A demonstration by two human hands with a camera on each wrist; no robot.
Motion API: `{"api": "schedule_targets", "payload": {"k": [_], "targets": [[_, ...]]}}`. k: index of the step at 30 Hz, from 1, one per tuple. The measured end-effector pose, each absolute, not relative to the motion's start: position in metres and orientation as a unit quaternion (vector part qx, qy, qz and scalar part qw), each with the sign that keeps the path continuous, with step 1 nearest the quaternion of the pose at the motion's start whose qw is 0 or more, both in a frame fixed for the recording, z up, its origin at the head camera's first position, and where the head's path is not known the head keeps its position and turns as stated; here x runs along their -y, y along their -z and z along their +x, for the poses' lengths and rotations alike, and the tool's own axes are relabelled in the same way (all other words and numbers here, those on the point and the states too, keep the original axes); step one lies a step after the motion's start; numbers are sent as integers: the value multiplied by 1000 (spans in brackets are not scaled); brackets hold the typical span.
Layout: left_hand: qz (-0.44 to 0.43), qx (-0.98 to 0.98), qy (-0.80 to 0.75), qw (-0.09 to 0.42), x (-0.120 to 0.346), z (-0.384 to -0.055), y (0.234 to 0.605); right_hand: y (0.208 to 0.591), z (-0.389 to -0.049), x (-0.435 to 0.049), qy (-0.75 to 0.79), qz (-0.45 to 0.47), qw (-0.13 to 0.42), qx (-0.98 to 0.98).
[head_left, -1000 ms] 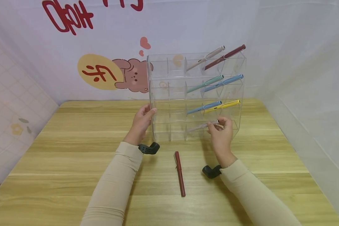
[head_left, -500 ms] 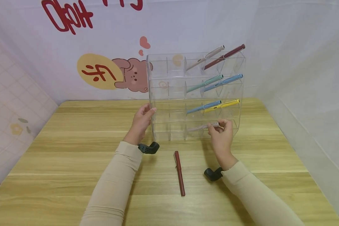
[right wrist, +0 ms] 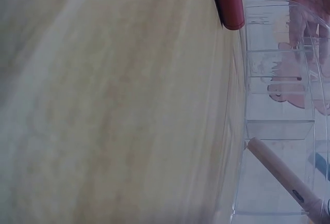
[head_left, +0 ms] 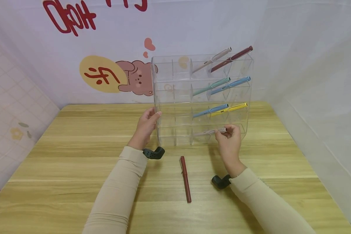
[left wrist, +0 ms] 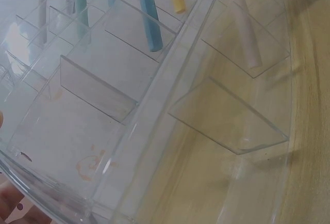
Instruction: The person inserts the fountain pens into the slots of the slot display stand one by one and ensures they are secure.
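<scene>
A clear acrylic pen rack (head_left: 183, 79) with rows of compartments stands upright on the table. My left hand (head_left: 144, 126) holds its left side edge, thumb in front. At the bottom row, my right hand (head_left: 229, 139) pinches the capped end of a pale pinkish-grey pen (head_left: 207, 132), which lies slanted in a compartment. The same pale pen (right wrist: 281, 172) shows in the right wrist view, its barrel end inside the rack. A dark red pen (head_left: 185, 179) lies on the table in front of the rack, between my forearms.
Higher rows of the rack carry a beige pen (head_left: 213, 59), a maroon pen (head_left: 232, 59), a green pen (head_left: 212, 86), blue pens and a yellow pen (head_left: 231, 109). Behind stands a white printed backdrop (head_left: 105, 42); the wooden table (head_left: 76, 162) spreads around.
My right hand has lowered slightly, and the clip end of the pale pen has come down with it. The left hand and the dark red pen stay where they were.
</scene>
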State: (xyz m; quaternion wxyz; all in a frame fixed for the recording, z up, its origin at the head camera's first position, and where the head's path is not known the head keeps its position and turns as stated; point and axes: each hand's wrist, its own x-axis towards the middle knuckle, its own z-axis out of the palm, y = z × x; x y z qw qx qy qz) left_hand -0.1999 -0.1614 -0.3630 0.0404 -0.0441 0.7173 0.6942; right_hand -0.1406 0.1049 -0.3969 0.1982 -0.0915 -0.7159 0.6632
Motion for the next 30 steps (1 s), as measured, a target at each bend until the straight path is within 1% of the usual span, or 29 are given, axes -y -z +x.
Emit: {"api": "schedule_targets", "payload": {"k": [11, 19, 22, 30], "targets": [[-45, -724, -687, 43, 161, -199, 362, 397, -138, -107, -655, -84, 193, 726], [-40, -720, -691, 43, 161, -199, 362, 393, -131, -120, -649, -70, 196, 732], [-42, -720, -691, 42, 161, -199, 362, 392, -126, -125, -647, -76, 180, 737], [-45, -720, -691, 41, 161, -200, 363, 392, -114, -129, -619, -117, 101, 770]]}}
